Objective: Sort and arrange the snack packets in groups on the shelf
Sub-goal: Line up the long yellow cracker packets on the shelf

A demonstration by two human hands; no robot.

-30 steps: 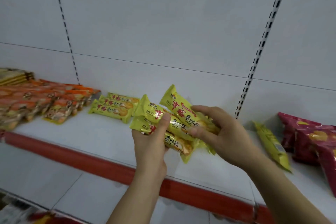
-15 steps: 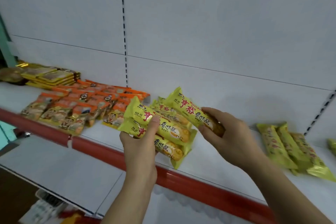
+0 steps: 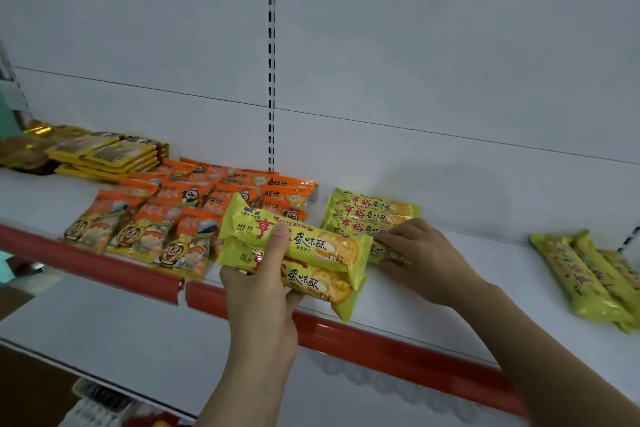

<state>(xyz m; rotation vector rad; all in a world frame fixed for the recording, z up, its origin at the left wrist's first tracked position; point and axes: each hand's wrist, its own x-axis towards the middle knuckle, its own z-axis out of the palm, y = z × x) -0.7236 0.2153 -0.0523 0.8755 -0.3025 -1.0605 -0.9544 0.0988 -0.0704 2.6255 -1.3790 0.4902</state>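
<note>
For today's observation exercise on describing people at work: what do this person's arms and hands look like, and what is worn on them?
Both forearms are bare to the frame's lower edge; no sleeve shows. The left hand and right hand wear no gloves, and no rings, watch or bracelet can be seen. The nails look short and unpainted.

Under my left thumb I see glossy, crinkled plastic-film yellow packets; beyond my fingertips, the white shelf looks smooth and matt, its red edge strip shiny plastic.
</note>
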